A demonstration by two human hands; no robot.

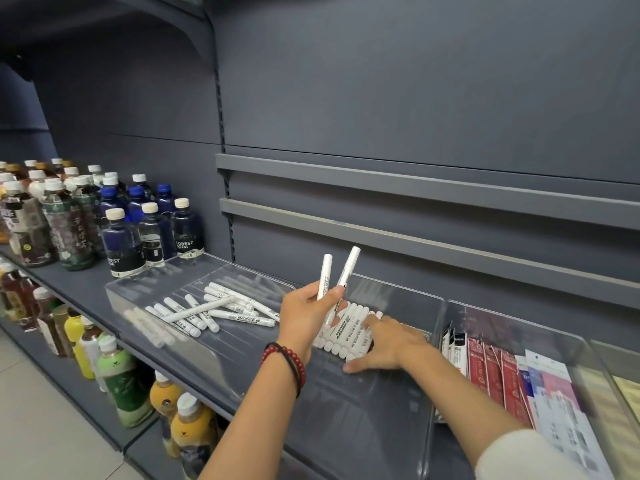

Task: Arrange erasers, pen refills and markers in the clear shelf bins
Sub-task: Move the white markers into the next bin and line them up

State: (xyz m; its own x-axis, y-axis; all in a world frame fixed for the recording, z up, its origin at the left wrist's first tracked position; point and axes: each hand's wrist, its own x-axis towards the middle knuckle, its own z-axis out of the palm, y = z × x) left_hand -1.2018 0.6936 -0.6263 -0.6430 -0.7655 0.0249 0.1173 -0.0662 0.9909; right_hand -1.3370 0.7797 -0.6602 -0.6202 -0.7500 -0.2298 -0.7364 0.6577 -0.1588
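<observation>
**Left hand** [308, 308]: fingers and thumb are curled round two white cylindrical plastic markers [347, 268]. They are held upright in a narrow V above the middle clear plastic bin [346, 438]. Judgement: held on end so each can be laid down singly at the end of the row.

**Right hand** [389, 341]: fingers straight and spread, palm down, pressing on the row of white markers [346, 329]. These lie side by side on the bin floor. The hand grips nothing. Likely reason: the barrels are smooth and round and the floor is slick, so a flat hand stops the row rolling and keeps it square.

**Left clear plastic bin** [194, 362]: loose white markers [221, 308] lie at crossed angles on a ridged floor, dark print on the barrels. Probably the unsorted supply.

**Right clear plastic bin** [519, 320]: flat red and white card packets [485, 368] stand on edge, leaning. The print is too small to read; possibly pen refills.

All three bins sit on a matte grey metal shelf [79, 289]. Capped drink bottles [121, 244] stand at far left. There is a dark red bead bracelet [285, 362] on the left wrist. No erasers are visible.
</observation>
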